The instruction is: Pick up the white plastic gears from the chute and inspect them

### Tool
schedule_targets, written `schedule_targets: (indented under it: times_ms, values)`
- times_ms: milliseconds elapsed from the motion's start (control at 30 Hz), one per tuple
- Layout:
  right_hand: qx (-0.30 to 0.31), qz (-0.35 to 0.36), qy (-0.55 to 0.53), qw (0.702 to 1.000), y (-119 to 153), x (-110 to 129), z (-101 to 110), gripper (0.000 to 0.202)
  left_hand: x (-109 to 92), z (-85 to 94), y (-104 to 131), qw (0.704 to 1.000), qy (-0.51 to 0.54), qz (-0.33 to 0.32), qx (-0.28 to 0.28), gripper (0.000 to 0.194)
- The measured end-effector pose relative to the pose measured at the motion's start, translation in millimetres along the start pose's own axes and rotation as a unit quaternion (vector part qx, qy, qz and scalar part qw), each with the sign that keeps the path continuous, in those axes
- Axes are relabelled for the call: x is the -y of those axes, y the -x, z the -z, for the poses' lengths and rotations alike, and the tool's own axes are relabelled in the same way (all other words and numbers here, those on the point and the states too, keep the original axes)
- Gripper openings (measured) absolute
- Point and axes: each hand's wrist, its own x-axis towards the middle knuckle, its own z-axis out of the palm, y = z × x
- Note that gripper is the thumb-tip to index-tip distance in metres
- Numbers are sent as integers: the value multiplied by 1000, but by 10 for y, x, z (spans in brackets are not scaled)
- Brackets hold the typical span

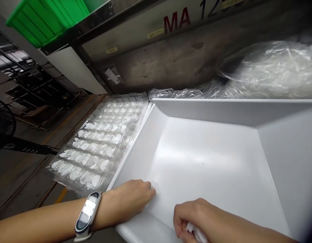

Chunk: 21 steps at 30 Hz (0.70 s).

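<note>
Rows of small white pieces (96,136) fill a clear tray (129,136) that lies along the left side of a large white bin (201,168). The right hand (193,211) is over the near part of the bin, its grip curled around a white item (197,233), partly hidden by the fingers. The left hand (132,199), a smart band (88,212) on its wrist, is at the bin's near left corner with fingers folded under; I cannot tell whether its grip pinches anything. Behind the bin, a transparent plastic bag (279,67) bulges with pale contents too indistinct to name. A green crate (48,22) sits at upper left, its inside hidden.
</note>
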Motion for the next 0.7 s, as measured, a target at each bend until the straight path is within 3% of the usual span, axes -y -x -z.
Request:
schedule_targets:
  times_ms: [333,433,533,700]
  values:
    - [-21,-28,-11,999,40,72,96,27,73,140,-39,998,29,-37,-39,9]
    - [-38,-32,-14,999,37,96,95,29,49,164,-68,997,45,-46,-34,17]
    - [-30,-30,-18,999,23,108,94,28,-4,152,-104,996,67,-50,-23,12]
    - [-25,-27,-19,999,30,52,96,28,20,226,-91,973,227,-50,-12,23]
